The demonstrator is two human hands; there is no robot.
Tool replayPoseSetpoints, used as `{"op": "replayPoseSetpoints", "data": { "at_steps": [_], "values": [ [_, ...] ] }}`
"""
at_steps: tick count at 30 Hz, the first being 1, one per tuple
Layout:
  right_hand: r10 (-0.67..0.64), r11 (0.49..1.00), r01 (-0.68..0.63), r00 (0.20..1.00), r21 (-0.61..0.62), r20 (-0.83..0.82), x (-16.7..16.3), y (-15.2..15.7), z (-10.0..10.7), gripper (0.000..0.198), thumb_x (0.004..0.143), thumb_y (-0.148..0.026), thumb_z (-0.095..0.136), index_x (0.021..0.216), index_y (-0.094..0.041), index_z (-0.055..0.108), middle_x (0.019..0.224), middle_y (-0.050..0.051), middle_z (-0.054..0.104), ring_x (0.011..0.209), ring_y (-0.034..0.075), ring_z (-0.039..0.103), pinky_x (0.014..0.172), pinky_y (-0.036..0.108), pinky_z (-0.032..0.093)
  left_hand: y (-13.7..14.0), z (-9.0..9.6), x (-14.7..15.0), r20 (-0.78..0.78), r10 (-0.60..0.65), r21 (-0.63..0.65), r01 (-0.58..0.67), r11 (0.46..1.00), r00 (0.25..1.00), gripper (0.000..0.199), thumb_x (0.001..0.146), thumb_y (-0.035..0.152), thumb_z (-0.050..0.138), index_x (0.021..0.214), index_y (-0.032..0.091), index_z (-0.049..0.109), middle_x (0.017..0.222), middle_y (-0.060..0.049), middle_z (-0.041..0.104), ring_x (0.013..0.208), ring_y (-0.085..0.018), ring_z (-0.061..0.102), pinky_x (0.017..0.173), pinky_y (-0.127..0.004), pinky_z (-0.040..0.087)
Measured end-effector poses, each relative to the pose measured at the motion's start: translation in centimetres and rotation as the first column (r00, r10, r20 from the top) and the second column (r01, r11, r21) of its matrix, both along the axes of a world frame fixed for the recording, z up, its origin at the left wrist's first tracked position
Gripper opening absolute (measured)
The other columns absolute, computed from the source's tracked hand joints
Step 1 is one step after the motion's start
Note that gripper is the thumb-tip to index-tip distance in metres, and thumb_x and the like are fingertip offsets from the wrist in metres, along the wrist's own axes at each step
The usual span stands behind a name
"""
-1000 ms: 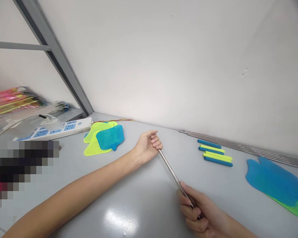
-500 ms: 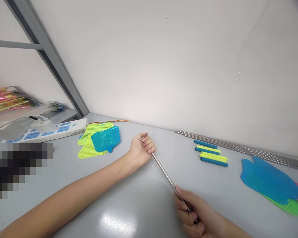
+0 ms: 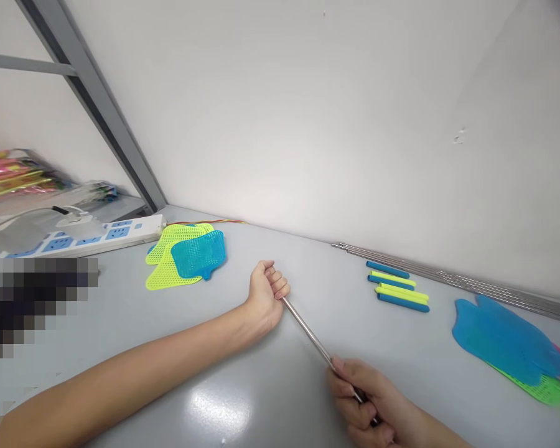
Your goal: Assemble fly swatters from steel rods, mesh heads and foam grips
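Between my two hands runs a thin metal rod (image 3: 308,331), slanting from the middle of the table down to the right. My left hand (image 3: 267,295) is closed round its far end, which the fingers hide. My right hand (image 3: 361,398) grips the near part, where a dark section shows between the fingers. Left of my left hand lie yellow-green mesh fly swatter heads (image 3: 168,274) with a blue mesh swatter head (image 3: 198,254) on top. Several blue and yellow-green handle tubes (image 3: 398,295) lie side by side to the right, beyond my right hand.
Several thin metal rods (image 3: 448,277) lie along the wall. Blue swatter heads (image 3: 504,339) are stacked at the right over a green one (image 3: 546,391). A white power strip (image 3: 98,236) sits at the left by a grey metal post (image 3: 107,124); colourful packaged items (image 3: 18,177) lie behind.
Both hands keep their grip on the rod. My left hand sits slightly lower in the picture, and my right hand has shifted slightly down. The view has tilted a little.
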State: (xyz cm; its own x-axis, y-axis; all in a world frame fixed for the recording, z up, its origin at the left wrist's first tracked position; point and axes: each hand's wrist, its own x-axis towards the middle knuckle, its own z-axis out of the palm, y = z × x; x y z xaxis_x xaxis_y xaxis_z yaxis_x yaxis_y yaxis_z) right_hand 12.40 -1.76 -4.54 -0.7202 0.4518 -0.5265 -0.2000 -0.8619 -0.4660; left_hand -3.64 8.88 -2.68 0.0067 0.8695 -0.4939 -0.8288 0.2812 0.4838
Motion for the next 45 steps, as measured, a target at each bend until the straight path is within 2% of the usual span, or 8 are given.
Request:
{"op": "replayPoseSetpoints", "data": {
  "at_steps": [6,11,18,28,45],
  "values": [
    [0.009,1.0,-0.009,1.0,0.018,-0.024,-0.1,0.0,-0.1,0.035,0.074,-0.048,0.036,0.058,-0.017,0.032,0.035,-0.009,0.023,0.022,0.0,0.011,0.023,0.012,0.005,-0.4,0.5,0.2,-0.034,0.05,0.055,-0.048,0.997,0.998,0.03,0.065,0.016,0.043,0.048,0.019,0.019,0.041,0.009,0.007,0.028,-0.004,0.01,0.026,-0.018,0.01],
    [0.009,1.0,-0.008,0.999,0.016,-0.054,-0.2,0.1,0.0,0.035,0.074,-0.047,0.038,0.056,-0.017,0.033,0.034,-0.009,0.023,0.022,-0.001,0.01,0.022,0.011,0.005,-0.5,0.3,0.4,-0.046,0.074,0.041,-0.072,0.997,0.996,0.03,0.066,0.015,0.042,0.049,0.019,0.017,0.041,0.009,0.007,0.028,-0.004,0.01,0.027,-0.018,0.009],
    [-0.031,0.999,0.03,0.994,-0.01,-0.105,0.2,-0.2,-0.7,0.036,0.078,-0.046,0.032,0.058,-0.016,0.034,0.036,-0.009,0.023,0.023,0.0,0.01,0.021,0.011,0.006,-0.8,0.4,0.4,-0.019,0.074,0.057,-0.073,0.996,0.997,0.031,0.068,0.015,0.041,0.049,0.019,0.017,0.041,0.009,0.008,0.028,-0.004,0.011,0.027,-0.019,0.009],
    [-0.008,0.998,0.001,0.994,-0.065,-0.105,0.4,-0.2,-1.0,0.034,0.079,-0.044,0.028,0.06,-0.017,0.035,0.039,-0.008,0.025,0.024,0.001,0.012,0.019,0.012,0.008,-1.5,0.0,0.8,-0.022,0.074,0.047,-0.073,0.996,0.997,0.031,0.067,0.015,0.042,0.05,0.018,0.016,0.042,0.009,0.009,0.03,-0.004,0.01,0.028,-0.019,0.009],
    [0.003,1.0,-0.008,0.987,-0.029,-0.158,0.3,-0.1,-0.9,0.032,0.079,-0.041,0.031,0.058,-0.017,0.037,0.037,-0.008,0.024,0.022,0.002,0.012,0.016,0.012,0.011,-2.3,0.3,1.2,-0.037,0.073,0.055,-0.071,0.996,0.997,0.031,0.068,0.014,0.041,0.05,0.018,0.016,0.044,0.008,0.008,0.031,-0.004,0.01,0.029,-0.019,0.009]
  ]
}}
